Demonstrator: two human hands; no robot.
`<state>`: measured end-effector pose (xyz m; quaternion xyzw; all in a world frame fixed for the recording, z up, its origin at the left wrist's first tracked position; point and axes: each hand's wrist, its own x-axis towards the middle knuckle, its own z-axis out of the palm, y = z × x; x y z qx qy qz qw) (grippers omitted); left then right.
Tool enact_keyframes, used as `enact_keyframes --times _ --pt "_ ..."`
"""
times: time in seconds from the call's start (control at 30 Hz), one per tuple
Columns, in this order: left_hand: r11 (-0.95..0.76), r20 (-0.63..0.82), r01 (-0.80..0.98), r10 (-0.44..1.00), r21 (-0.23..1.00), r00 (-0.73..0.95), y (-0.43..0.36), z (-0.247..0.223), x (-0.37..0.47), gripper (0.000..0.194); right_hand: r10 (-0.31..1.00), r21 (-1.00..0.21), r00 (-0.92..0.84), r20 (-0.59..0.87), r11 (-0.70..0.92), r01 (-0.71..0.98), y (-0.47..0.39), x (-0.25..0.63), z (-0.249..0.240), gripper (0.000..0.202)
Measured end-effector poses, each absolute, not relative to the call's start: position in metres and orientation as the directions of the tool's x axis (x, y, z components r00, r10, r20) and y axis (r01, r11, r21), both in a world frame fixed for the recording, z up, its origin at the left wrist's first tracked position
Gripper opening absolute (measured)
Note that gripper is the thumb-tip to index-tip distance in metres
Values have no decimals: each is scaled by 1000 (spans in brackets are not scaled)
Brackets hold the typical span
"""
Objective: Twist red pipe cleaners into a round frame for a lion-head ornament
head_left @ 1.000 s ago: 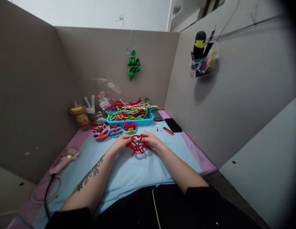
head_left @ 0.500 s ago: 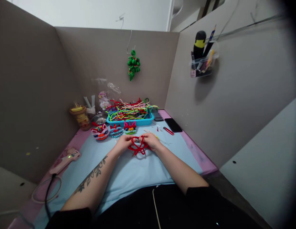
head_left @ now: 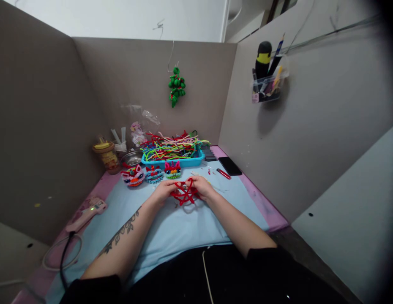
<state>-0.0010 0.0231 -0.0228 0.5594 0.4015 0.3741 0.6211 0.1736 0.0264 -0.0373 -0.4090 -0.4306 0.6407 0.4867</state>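
Observation:
A red pipe-cleaner shape point(head_left: 185, 196), bent into crossing loops like a star, is held up between both hands just over the light blue cloth point(head_left: 190, 228). My left hand point(head_left: 166, 190) pinches its left side with thumb and fingers. On the opposite side, my right hand point(head_left: 199, 187) grips the upper right loop. Some fingertips are hidden behind the red strands. Beyond the left hand sit three colourful pipe-cleaner animal heads: a pink and red one point(head_left: 133, 175), a light blue one point(head_left: 154, 174) and a red and green one point(head_left: 173, 169).
A blue tray point(head_left: 174, 162) heaped with pipe cleaners stands behind. Right of it lie a red cutter point(head_left: 223, 173) and a black phone point(head_left: 230, 166). Leftward are a metal bowl point(head_left: 132, 158), a lidded cup point(head_left: 107, 156) and a corded pink hot glue gun point(head_left: 87, 215). Partition walls enclose the table.
The red shape has turned slightly between my hands, its loops now crossing differently and its upper right loop tipped higher. Both hands have kept their hold. The other items stay put.

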Motion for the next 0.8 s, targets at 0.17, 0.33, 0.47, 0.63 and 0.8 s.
enact_keyframes --times 0.17,0.33,0.47,0.63,0.8 --pt "189 -156 -52 913 981 378 26 -19 -4 42 993 -968 -74 -96 -111 -223 29 177 -37 22" --pt "296 -203 -174 886 939 416 30 -18 -8 35 990 -957 52 -134 -116 -266 32 180 -37 26" --pt "311 -216 -191 892 931 397 33 -19 -16 30 990 -974 -54 -129 -136 -181 33 178 -43 26" --pt "211 -225 82 941 974 254 48 -27 -39 22 977 -983 -170 -128 -102 151 33 176 -55 20" --pt "-104 15 563 987 820 160 60 -31 -58 10 982 -812 -155 109 178 556 31 177 -58 28"
